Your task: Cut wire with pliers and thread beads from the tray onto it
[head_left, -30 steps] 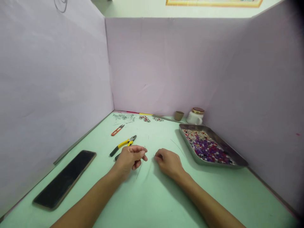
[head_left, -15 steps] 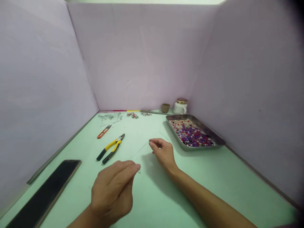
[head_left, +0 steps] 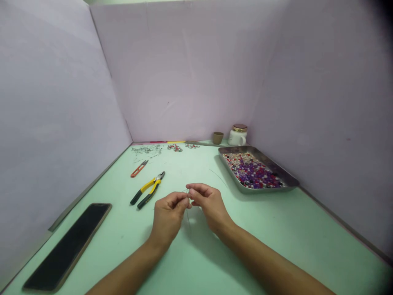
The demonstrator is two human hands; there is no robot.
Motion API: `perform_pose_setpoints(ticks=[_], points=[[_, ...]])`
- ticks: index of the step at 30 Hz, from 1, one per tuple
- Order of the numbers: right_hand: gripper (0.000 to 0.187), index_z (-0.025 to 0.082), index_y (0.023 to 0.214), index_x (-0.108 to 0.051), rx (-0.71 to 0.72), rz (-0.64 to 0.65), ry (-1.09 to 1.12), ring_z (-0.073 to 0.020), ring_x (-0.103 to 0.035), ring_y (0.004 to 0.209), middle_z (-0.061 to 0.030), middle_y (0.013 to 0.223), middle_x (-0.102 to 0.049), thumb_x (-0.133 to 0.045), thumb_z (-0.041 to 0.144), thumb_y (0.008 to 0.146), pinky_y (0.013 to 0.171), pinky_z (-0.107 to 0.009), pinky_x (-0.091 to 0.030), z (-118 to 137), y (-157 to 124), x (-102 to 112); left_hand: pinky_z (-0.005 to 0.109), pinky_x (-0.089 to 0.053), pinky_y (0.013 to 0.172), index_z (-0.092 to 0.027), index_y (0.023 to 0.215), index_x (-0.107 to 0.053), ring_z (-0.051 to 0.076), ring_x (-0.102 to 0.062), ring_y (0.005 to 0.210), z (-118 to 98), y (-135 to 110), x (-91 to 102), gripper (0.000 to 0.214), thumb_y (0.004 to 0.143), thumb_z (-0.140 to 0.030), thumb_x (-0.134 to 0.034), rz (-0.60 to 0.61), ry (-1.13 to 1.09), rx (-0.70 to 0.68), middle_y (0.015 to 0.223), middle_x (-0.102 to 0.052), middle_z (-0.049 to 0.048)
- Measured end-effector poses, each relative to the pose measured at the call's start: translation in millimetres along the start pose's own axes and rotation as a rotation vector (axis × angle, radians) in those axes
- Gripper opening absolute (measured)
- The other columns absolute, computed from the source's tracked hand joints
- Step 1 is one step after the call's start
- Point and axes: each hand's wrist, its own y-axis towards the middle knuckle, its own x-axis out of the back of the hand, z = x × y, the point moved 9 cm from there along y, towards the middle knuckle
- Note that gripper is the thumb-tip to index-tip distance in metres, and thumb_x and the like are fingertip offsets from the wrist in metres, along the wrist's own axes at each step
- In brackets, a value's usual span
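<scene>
My left hand [head_left: 168,215] and my right hand [head_left: 210,203] meet over the middle of the table, fingertips almost touching. Both pinch a thin wire [head_left: 188,218]; one length of it hangs below the fingers and a short bit sticks up above them. Where exactly each fingertip grips it is too small to make out. Left of the hands lie pliers [head_left: 149,190] with yellow and black handles, jaws pointing away. Another thin strand [head_left: 217,176] rests on the table beyond my right hand.
A metal tray [head_left: 242,189] of mixed beads stands at right. Orange thread snips [head_left: 139,169], a pile of wire pieces [head_left: 147,150] and beaded pieces [head_left: 175,148] lie farther back. A phone [head_left: 70,246] is at left; a small cup [head_left: 217,137] and lidded mug [head_left: 238,135] stand behind.
My left hand has moved forward and right, up to my right hand, and the stretched wire between them is now gathered at the fingertips. The view has shifted slightly.
</scene>
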Motion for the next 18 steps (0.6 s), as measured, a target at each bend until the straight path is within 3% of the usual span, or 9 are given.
perform_pose_setpoints(ticks=[6, 10, 18], points=[[0.02, 0.015, 0.08, -0.066, 0.03, 0.027, -0.097, -0.0075, -0.042, 0.051, 0.0006, 0.06, -0.057, -0.059, 0.026, 0.064, 0.049, -0.022, -0.035, 4, 0, -1, 0.017, -0.017, 0.037, -0.013, 0.062, -0.054, 0.002, -0.026, 0.037, 12, 3, -11.4, 0.016, 0.069, -0.027, -0.057, 0.15, -0.265, 0.182, 0.051, -0.05, -0.0042], [0.02, 0.015, 0.08, -0.064, 0.033, 0.071, -0.095, -0.0071, -0.041, 0.049, 0.0016, 0.058, -0.055, -0.058, 0.026, 0.065, 0.047, -0.021, -0.033, 5, 0, -5, 0.019, -0.009, 0.036, -0.012, 0.058, -0.049, 0.0, -0.02, 0.035, 24, -1, -21.2, 0.027, 0.071, -0.035, -0.054, 0.26, -0.322, 0.308, 0.053, -0.05, -0.0024], [0.013, 0.016, 0.072, -0.056, 0.042, 0.076, -0.036, -0.0074, -0.043, 0.049, 0.0044, 0.055, -0.049, -0.057, 0.028, 0.066, 0.045, -0.021, -0.033, 0, 5, -4, 0.018, -0.012, 0.037, -0.012, 0.058, -0.05, 0.001, -0.026, 0.037, 32, -3, -24.5, 0.028, 0.072, -0.036, -0.052, 0.272, -0.315, 0.353, 0.056, -0.048, -0.0018]])
